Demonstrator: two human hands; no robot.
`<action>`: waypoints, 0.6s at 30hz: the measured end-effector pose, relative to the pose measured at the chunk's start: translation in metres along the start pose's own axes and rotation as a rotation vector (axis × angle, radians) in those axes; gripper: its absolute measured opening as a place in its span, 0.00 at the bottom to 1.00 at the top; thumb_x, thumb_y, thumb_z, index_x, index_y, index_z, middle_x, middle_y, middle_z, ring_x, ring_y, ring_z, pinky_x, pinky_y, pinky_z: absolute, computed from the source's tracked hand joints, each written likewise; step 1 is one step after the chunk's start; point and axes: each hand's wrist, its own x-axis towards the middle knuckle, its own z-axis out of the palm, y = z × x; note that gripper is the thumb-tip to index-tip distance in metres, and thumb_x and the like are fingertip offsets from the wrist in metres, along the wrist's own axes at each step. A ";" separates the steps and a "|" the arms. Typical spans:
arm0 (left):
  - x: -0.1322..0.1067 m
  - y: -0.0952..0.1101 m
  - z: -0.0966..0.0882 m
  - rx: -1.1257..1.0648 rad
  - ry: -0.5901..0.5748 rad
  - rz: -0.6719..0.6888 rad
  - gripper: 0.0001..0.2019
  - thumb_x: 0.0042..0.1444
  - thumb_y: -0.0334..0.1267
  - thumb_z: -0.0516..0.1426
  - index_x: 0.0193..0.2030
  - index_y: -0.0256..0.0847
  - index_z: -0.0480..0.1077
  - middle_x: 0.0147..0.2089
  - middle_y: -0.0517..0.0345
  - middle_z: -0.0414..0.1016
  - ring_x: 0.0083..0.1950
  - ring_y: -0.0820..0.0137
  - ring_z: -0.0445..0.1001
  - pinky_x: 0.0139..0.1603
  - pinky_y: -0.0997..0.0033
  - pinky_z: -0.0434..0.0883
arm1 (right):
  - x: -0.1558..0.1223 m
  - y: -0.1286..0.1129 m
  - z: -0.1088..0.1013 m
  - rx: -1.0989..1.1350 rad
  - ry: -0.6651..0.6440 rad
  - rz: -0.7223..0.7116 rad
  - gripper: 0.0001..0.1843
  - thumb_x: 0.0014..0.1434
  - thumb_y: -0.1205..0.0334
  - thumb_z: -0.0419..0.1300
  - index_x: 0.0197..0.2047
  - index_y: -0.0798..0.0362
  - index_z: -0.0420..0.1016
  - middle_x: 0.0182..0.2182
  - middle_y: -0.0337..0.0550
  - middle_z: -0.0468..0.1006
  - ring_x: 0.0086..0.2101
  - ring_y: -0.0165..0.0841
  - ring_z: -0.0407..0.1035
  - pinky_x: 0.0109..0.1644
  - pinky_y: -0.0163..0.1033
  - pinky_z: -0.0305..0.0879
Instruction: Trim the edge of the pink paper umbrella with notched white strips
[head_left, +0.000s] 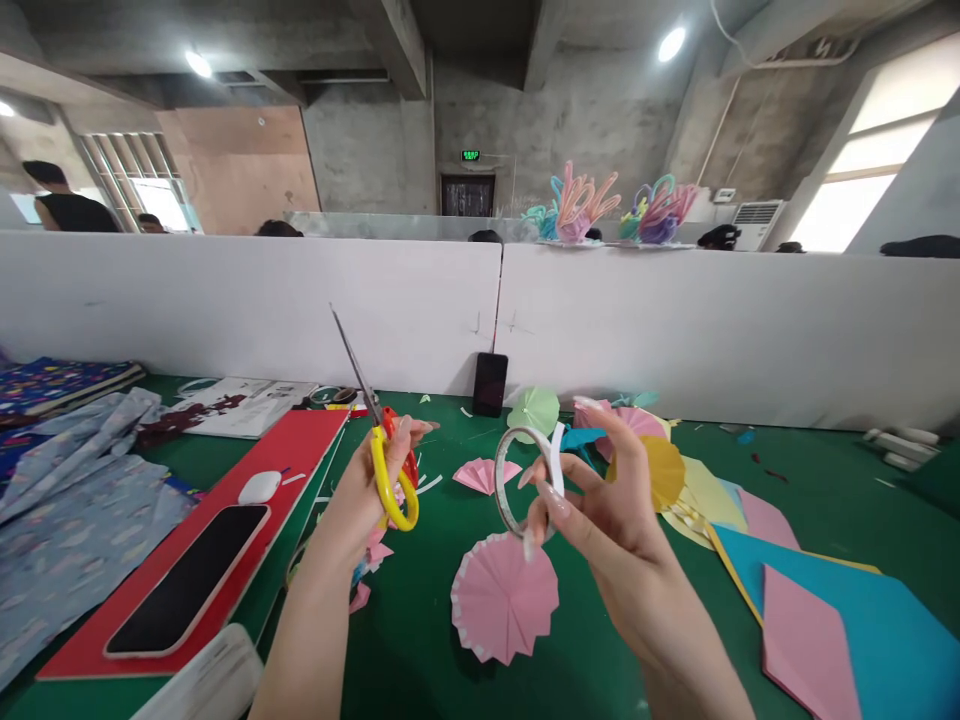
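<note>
My left hand (367, 480) is closed on scissors (394, 480) with yellow and red handles, the blades pointing up and away. A roll of tape (504, 490), white and ring-shaped, is pinched in the fingertips of my right hand (611, 500), with a short white strip standing off its edge. Below the roll, a pink pleated paper circle (505, 600) with a zigzag edge lies flat on the green table. Behind my hands sit a small pink folded fan (486, 475) and a green pleated paper circle (534, 410).
A phone (491, 384) leans on the white partition (360, 310). On the left, another phone (191, 580) and a white case (259, 487) rest on a red board (300, 440), beside cloth (90, 530). Blue paper (892, 620) and pink paper (810, 640) lie on the right.
</note>
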 end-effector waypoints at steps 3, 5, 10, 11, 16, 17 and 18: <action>-0.003 0.000 0.008 -0.067 -0.032 0.029 0.23 0.51 0.57 0.58 0.48 0.45 0.71 0.48 0.51 0.76 0.56 0.57 0.69 0.44 0.68 0.70 | 0.003 0.017 0.010 -0.171 -0.025 -0.027 0.09 0.66 0.58 0.52 0.48 0.40 0.69 0.34 0.39 0.65 0.26 0.30 0.63 0.30 0.38 0.65; -0.006 0.001 0.016 -0.147 -0.075 0.020 0.24 0.51 0.56 0.58 0.50 0.44 0.70 0.51 0.51 0.74 0.59 0.56 0.66 0.49 0.66 0.69 | 0.002 0.029 0.020 -0.315 -0.065 -0.045 0.11 0.66 0.56 0.51 0.43 0.44 0.74 0.35 0.42 0.63 0.29 0.31 0.60 0.29 0.37 0.60; -0.011 0.001 0.032 -0.298 -0.198 0.001 0.28 0.53 0.58 0.55 0.53 0.40 0.68 0.56 0.47 0.72 0.60 0.54 0.66 0.55 0.59 0.68 | -0.006 0.050 0.042 -0.269 -0.110 -0.061 0.10 0.67 0.55 0.49 0.44 0.44 0.71 0.37 0.41 0.66 0.27 0.29 0.56 0.29 0.35 0.56; -0.011 0.000 0.033 -0.315 -0.198 0.011 0.28 0.53 0.58 0.55 0.53 0.40 0.68 0.57 0.46 0.71 0.61 0.54 0.66 0.57 0.58 0.67 | -0.008 0.052 0.046 -0.222 -0.102 -0.036 0.10 0.67 0.54 0.49 0.45 0.44 0.69 0.37 0.41 0.67 0.28 0.29 0.58 0.29 0.34 0.56; -0.010 -0.002 0.028 -0.263 -0.150 0.025 0.25 0.54 0.55 0.55 0.52 0.41 0.68 0.58 0.47 0.70 0.63 0.54 0.63 0.62 0.55 0.60 | -0.018 0.061 0.066 -0.108 0.017 0.116 0.15 0.65 0.47 0.50 0.50 0.43 0.63 0.34 0.39 0.65 0.31 0.29 0.62 0.26 0.31 0.56; -0.010 -0.002 0.026 -0.228 -0.141 0.025 0.24 0.55 0.56 0.55 0.52 0.41 0.68 0.57 0.47 0.70 0.63 0.54 0.63 0.62 0.55 0.60 | -0.020 0.064 0.071 -0.105 0.060 0.136 0.17 0.64 0.45 0.49 0.51 0.42 0.62 0.34 0.39 0.65 0.28 0.28 0.61 0.23 0.30 0.54; -0.011 -0.001 0.025 -0.188 -0.133 0.039 0.24 0.55 0.56 0.54 0.52 0.42 0.69 0.57 0.47 0.71 0.63 0.54 0.63 0.62 0.54 0.60 | -0.022 0.067 0.077 -0.098 0.103 0.143 0.19 0.64 0.43 0.48 0.52 0.42 0.60 0.34 0.40 0.65 0.26 0.28 0.60 0.20 0.30 0.50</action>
